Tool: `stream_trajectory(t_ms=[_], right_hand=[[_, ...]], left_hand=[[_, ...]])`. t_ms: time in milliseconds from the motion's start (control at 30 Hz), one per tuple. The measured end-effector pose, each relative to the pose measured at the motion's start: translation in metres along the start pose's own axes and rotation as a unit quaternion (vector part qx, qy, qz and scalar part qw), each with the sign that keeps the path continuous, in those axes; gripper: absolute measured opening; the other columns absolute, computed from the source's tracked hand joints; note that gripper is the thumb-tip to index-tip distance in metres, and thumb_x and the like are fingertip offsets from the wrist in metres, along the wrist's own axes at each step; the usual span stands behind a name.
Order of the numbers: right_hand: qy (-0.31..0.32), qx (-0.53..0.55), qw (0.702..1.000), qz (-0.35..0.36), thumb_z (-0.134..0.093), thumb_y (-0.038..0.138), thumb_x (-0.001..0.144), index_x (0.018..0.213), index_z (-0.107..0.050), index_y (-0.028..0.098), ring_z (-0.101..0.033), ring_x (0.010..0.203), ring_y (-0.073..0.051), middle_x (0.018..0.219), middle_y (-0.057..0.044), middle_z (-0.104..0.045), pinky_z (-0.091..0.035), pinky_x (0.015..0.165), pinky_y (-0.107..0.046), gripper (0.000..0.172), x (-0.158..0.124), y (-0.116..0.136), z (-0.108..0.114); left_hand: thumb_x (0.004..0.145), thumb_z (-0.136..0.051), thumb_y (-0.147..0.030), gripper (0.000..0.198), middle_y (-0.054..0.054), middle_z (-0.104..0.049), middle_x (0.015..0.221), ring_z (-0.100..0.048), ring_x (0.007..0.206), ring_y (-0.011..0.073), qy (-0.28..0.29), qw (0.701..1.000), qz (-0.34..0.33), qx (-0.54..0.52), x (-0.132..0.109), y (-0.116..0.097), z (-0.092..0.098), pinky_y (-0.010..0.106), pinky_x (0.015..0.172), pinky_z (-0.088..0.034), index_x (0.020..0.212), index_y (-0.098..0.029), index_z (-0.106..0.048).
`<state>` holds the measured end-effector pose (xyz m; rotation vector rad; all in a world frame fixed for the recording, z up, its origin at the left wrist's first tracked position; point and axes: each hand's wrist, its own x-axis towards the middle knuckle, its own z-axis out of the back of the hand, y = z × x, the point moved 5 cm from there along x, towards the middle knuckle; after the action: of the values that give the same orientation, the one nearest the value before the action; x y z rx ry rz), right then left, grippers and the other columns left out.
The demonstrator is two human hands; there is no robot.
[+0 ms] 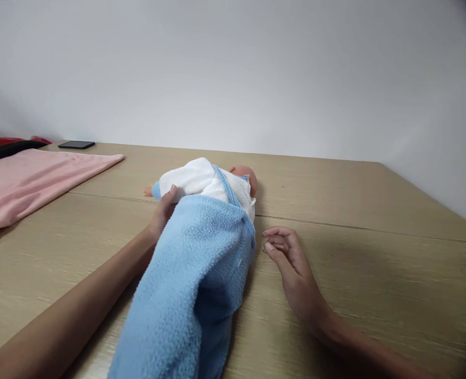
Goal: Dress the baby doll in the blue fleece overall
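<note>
A doll (247, 172) in a white top with blue trim lies on the wooden table (335, 200), its head turned away and one arm stretched to the left. A light blue fleece cloth (193, 252) covers its lower body and runs toward me. My left hand (164, 210) is at the doll's left side, thumb up against the white sleeve; its other fingers are hidden under the doll and cloth. To the right of the cloth, my right hand (290, 258) hovers with curled fingers and a gap to the thumb, holding nothing and not touching the cloth.
A pink cloth (31, 184) lies on the left of the table. Behind it are a black phone (76, 144) and a red and black item (10, 147) at the back left. A white wall (233, 73) stands behind the table.
</note>
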<state>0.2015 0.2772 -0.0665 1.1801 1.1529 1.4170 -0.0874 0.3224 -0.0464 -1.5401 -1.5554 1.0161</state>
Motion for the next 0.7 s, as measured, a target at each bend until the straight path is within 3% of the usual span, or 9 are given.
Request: stream_trajectory(t_ms=[67, 167, 267, 367, 433, 567, 700], right_hand=[[0.03, 0.041, 0.998, -0.024, -0.061, 0.057, 0.105, 0.128, -0.06, 0.03, -0.062, 0.121, -0.028, 0.124, -0.006, -0.068, -0.046, 0.111, -0.051, 0.035, -0.002, 0.007, -0.004], [0.065, 0.124, 0.987, -0.082, -0.057, 0.066, 0.107, 0.142, -0.056, 0.035, -0.054, 0.146, -0.029, 0.158, -0.005, -0.06, -0.041, 0.124, -0.052, 0.047, -0.006, 0.022, -0.01], [0.067, 0.174, 0.97, -0.157, -0.055, 0.075, 0.104, 0.148, -0.057, 0.036, -0.051, 0.152, -0.031, 0.164, -0.004, -0.058, -0.042, 0.127, -0.054, 0.058, -0.005, 0.039, -0.011], [0.067, 0.194, 0.952, -0.229, -0.053, 0.082, 0.1, 0.143, -0.066, 0.033, -0.054, 0.149, -0.035, 0.158, -0.007, -0.065, -0.046, 0.123, -0.058, 0.066, -0.003, 0.056, -0.007], [0.061, 0.195, 0.95, -0.237, -0.054, 0.081, 0.099, 0.141, -0.069, 0.032, -0.056, 0.147, -0.037, 0.155, -0.009, -0.068, -0.05, 0.119, -0.059, 0.066, 0.0, 0.069, -0.001], [0.055, 0.18, 0.959, -0.212, -0.059, 0.073, 0.101, 0.145, -0.066, 0.038, -0.058, 0.145, -0.034, 0.156, -0.004, -0.068, -0.056, 0.111, -0.055, 0.057, 0.003, 0.088, 0.011], [0.072, 0.158, 0.961, -0.217, -0.059, 0.071, 0.102, 0.147, -0.066, 0.036, -0.064, 0.139, -0.033, 0.151, -0.005, -0.072, -0.058, 0.108, -0.051, 0.057, 0.002, 0.088, 0.014]], left_hand=[[0.084, -0.08, -0.079, 0.1, 0.015, -0.075, 0.15, -0.056, 0.154, 0.0461, 0.021, 0.998, 0.002, 0.065, -0.004, -0.004, -0.007, 0.054, 0.129, -0.048, 0.156, -0.015, -0.054], [0.094, -0.076, -0.072, 0.092, 0.014, -0.057, 0.171, -0.044, 0.163, 0.0432, 0.06, 0.979, -0.028, 0.193, -0.011, -0.018, -0.027, 0.055, 0.136, -0.038, 0.165, -0.02, -0.047], [0.099, -0.069, -0.074, 0.082, 0.011, -0.045, 0.179, -0.032, 0.17, 0.041, 0.075, 0.947, -0.034, 0.31, -0.02, -0.033, -0.053, 0.053, 0.141, -0.026, 0.16, -0.021, -0.055], [0.095, -0.065, -0.083, 0.084, 0.009, -0.051, 0.176, -0.034, 0.169, 0.0429, 0.088, 0.925, -0.018, 0.369, -0.031, -0.043, -0.072, 0.052, 0.14, -0.03, 0.154, -0.023, -0.064], [0.094, -0.064, -0.085, 0.081, 0.008, -0.059, 0.17, -0.039, 0.166, 0.044, 0.102, 0.915, -0.005, 0.391, -0.038, -0.045, -0.079, 0.054, 0.137, -0.036, 0.15, -0.027, -0.068], [0.094, -0.07, -0.077, 0.067, 0.009, -0.075, 0.149, -0.056, 0.153, 0.0453, 0.086, 0.901, 0.005, 0.425, -0.047, -0.047, -0.077, 0.056, 0.125, -0.051, 0.142, -0.03, -0.075], [0.095, -0.076, -0.068, 0.057, 0.008, -0.079, 0.14, -0.064, 0.143, 0.0422, 0.092, 0.911, 0.007, 0.402, -0.047, -0.044, -0.075, 0.055, 0.122, -0.052, 0.138, -0.03, -0.076]])
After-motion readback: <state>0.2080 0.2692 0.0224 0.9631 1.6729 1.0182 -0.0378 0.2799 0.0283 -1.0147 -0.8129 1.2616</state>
